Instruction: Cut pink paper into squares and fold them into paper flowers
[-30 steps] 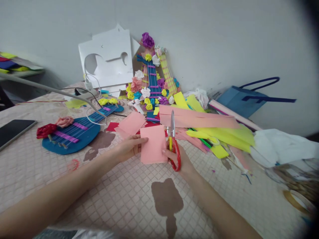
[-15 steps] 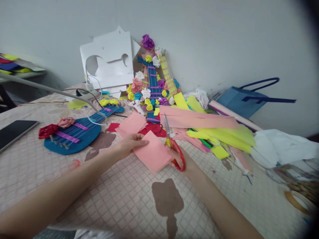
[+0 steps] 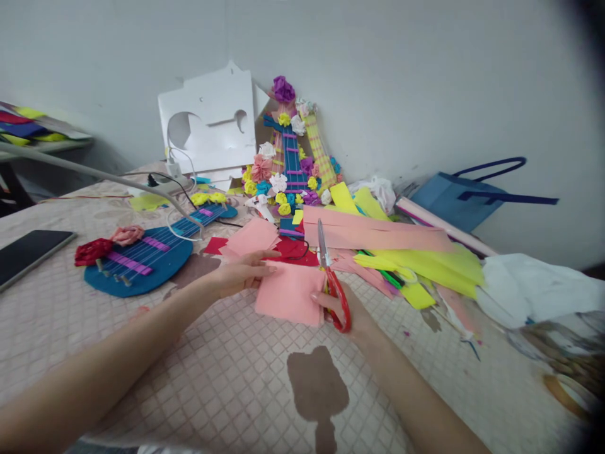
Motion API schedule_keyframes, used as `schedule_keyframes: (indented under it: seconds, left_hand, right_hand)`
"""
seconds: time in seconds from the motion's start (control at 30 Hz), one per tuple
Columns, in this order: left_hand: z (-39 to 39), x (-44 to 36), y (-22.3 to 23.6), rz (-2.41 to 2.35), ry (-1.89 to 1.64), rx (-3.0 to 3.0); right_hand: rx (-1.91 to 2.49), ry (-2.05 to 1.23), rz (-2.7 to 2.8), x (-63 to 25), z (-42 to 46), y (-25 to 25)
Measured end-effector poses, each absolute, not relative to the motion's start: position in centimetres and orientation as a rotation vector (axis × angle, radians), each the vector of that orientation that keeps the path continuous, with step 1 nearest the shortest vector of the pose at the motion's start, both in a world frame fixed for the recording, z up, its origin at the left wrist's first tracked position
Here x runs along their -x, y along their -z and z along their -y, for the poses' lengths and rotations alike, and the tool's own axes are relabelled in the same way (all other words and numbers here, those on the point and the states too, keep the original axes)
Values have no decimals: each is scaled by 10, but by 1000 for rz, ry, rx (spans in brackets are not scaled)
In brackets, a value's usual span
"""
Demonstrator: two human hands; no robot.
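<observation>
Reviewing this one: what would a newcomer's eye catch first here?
Probably the flower-decked blue model guitar at back centre, with a large purple flower above it. Then, at front centre, the left hand and right hand hold pink paper, with red-handled scissors also in the right.

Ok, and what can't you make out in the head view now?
All in the head view:
Right hand: some fingers, hidden by the pink paper and scissors.
Pink paper: sheet count; layers too thin.
Phone: one end, cut off by the left edge.
Tape roll: blurred, partly lost in dark right corner.
</observation>
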State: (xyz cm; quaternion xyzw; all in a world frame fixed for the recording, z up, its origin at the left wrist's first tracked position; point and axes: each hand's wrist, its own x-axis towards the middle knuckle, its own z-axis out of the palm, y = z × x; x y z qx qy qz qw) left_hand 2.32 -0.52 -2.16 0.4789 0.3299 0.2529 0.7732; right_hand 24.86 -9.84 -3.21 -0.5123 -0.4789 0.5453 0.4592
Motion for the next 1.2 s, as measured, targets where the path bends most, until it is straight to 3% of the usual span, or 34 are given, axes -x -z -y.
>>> schedule_keyframes:
  seconds: [0.2,0.43,1.2]
  left_hand:
    - [3,-11,5,-434,-339,-1368]
    - [13,-19,0,-335,-174,-1762]
    - [-1,-13,11,-391,-184,-1827]
  right_hand:
    - [1173,-1570,1213,-243,107,27]
    - [1257,-1581,1216,-235,110,23]
    - [1219,-1459,1149,-230,108,35]
